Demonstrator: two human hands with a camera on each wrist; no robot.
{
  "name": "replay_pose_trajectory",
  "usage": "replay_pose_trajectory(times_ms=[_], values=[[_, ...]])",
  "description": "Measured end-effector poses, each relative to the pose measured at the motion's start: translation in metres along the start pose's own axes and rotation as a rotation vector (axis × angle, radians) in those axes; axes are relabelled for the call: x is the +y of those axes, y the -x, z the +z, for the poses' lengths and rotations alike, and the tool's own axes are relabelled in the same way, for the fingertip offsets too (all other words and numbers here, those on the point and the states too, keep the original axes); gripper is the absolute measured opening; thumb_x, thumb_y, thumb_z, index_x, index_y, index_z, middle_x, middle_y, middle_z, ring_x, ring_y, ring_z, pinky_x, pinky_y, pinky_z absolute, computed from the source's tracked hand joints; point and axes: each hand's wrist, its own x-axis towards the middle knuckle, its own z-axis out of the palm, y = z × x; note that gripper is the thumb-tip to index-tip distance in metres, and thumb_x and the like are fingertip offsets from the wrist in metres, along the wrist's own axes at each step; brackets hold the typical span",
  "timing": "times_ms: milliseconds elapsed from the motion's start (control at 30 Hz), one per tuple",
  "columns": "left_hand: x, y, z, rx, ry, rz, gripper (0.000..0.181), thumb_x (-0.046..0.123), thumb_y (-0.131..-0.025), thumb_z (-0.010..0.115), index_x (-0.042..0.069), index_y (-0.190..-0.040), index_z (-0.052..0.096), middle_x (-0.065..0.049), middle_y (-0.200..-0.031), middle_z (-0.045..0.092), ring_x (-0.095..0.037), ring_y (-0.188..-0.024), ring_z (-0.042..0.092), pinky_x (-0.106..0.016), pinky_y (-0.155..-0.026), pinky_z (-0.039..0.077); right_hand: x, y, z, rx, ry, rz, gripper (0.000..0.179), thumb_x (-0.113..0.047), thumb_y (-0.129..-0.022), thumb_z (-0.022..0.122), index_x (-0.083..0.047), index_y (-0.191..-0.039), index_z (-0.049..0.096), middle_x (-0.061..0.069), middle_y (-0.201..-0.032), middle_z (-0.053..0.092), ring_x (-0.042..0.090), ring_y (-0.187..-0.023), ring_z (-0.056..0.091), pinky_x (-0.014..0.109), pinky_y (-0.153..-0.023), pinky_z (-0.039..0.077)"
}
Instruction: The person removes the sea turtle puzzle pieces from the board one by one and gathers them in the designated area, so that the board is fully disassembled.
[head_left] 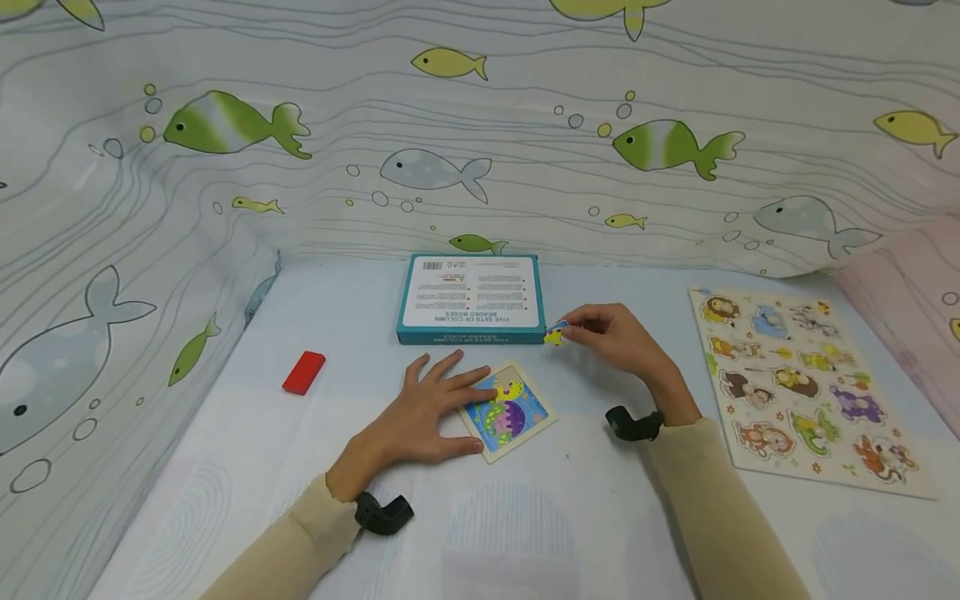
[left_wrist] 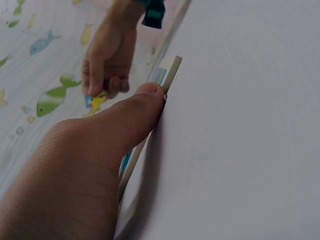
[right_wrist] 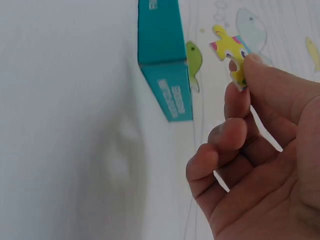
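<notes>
Between thumb and index finger, my right hand (head_left: 611, 337) pinches a small jigsaw puzzle piece (head_left: 556, 334), raised beside the box's front right corner. In the right wrist view the piece (right_wrist: 231, 54) is yellow with pink and blue bits and part of an eye. My left hand (head_left: 431, 412) lies with fingers spread over the left side of a square framed jigsaw puzzle (head_left: 536, 407). That puzzle shows a yellow and purple creature on blue; the fingers hide part of it. In the left wrist view, the left thumb (left_wrist: 135, 112) rests along the puzzle's edge.
Behind the hands lies a teal and white box (head_left: 472, 292). A red block (head_left: 303, 372) is at the left of the table. On the right lies a wooden animal board (head_left: 806, 387). A fish-patterned cloth (head_left: 525, 108) stands up along the back and sides.
</notes>
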Motion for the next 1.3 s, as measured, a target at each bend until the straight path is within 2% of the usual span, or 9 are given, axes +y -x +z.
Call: replay_pose_trajectory(times_ms=[100, 233, 433, 533, 633, 767, 1033, 1300], values=[[0.000, 0.000, 0.000, 0.007, 0.006, 0.001, 0.068, 0.067, -0.085, 0.064, 0.041, -0.147, 0.053, 0.011, -0.164, 0.038, -0.034, -0.158, 0.019, -0.071, -0.119, 0.007, 0.008, 0.000, -0.006, 0.026, 0.040, 0.021, 0.019, -0.020, -0.100, 0.066, -0.008, -0.111, 0.075, 0.011, -0.104, 0.073, 0.023, -0.087, 0.057, 0.025, -0.071, 0.048], [0.002, 0.002, 0.001, 0.013, 0.026, -0.006, 0.068, 0.067, -0.084, 0.065, 0.041, -0.146, 0.054, 0.011, -0.163, 0.039, -0.034, -0.158, 0.020, -0.070, -0.119, 0.006, 0.019, 0.000, -0.011, 0.024, 0.042, 0.055, 0.021, -0.021, -0.102, 0.063, -0.007, -0.113, 0.073, 0.015, -0.101, 0.072, 0.025, -0.083, 0.059, 0.027, -0.069, 0.049], [0.003, 0.007, 0.005, 0.010, 0.044, -0.022, 0.067, 0.069, -0.084, 0.064, 0.040, -0.145, 0.055, 0.011, -0.163, 0.039, -0.035, -0.158, 0.021, -0.071, -0.118, 0.007, 0.032, -0.005, -0.012, -0.034, 0.055, 0.111, 0.025, -0.019, -0.102, 0.062, -0.003, -0.119, 0.070, 0.017, -0.109, 0.072, 0.023, -0.081, 0.060, 0.025, -0.066, 0.051], [0.003, 0.010, 0.005, 0.011, 0.037, -0.030, 0.067, 0.069, -0.084, 0.065, 0.040, -0.144, 0.056, 0.011, -0.163, 0.040, -0.035, -0.158, 0.022, -0.071, -0.118, 0.008, 0.037, -0.011, -0.014, -0.068, 0.109, 0.106, 0.025, -0.017, -0.101, 0.062, -0.006, -0.122, 0.071, 0.015, -0.112, 0.071, 0.022, -0.087, 0.057, 0.025, -0.070, 0.050], [0.002, 0.011, 0.004, 0.013, 0.034, -0.029, 0.067, 0.068, -0.084, 0.065, 0.040, -0.144, 0.056, 0.011, -0.162, 0.040, -0.034, -0.157, 0.022, -0.071, -0.118, 0.008, 0.042, -0.020, -0.016, -0.097, 0.164, 0.083, 0.026, -0.014, -0.099, 0.063, -0.008, -0.123, 0.071, 0.012, -0.107, 0.069, 0.022, -0.089, 0.055, 0.026, -0.072, 0.048], [0.002, 0.009, 0.005, 0.019, 0.029, -0.020, 0.067, 0.069, -0.085, 0.064, 0.041, -0.145, 0.055, 0.012, -0.163, 0.040, -0.034, -0.158, 0.022, -0.070, -0.119, 0.008, 0.044, -0.027, -0.019, -0.115, 0.218, 0.083, 0.026, -0.012, -0.099, 0.064, -0.010, -0.123, 0.071, 0.010, -0.100, 0.064, 0.022, -0.089, 0.052, 0.029, -0.073, 0.045], [0.002, 0.003, 0.002, 0.026, 0.022, 0.003, 0.067, 0.068, -0.085, 0.064, 0.040, -0.145, 0.055, 0.012, -0.163, 0.039, -0.034, -0.158, 0.021, -0.071, -0.119, 0.008, 0.041, -0.028, -0.024, -0.130, 0.266, 0.133, 0.031, -0.019, -0.098, 0.067, -0.013, -0.128, 0.070, 0.009, -0.107, 0.063, 0.024, -0.095, 0.052, 0.031, -0.078, 0.045], [0.002, 0.001, 0.000, 0.023, 0.021, -0.001, 0.067, 0.069, -0.085, 0.064, 0.042, -0.145, 0.054, 0.013, -0.163, 0.039, -0.033, -0.158, 0.021, -0.071, -0.119, 0.009, 0.043, -0.028, -0.026, -0.140, 0.273, 0.101, 0.039, -0.019, -0.091, 0.076, -0.011, -0.129, 0.070, 0.008, -0.105, 0.065, 0.023, -0.091, 0.051, 0.031, -0.076, 0.044]])
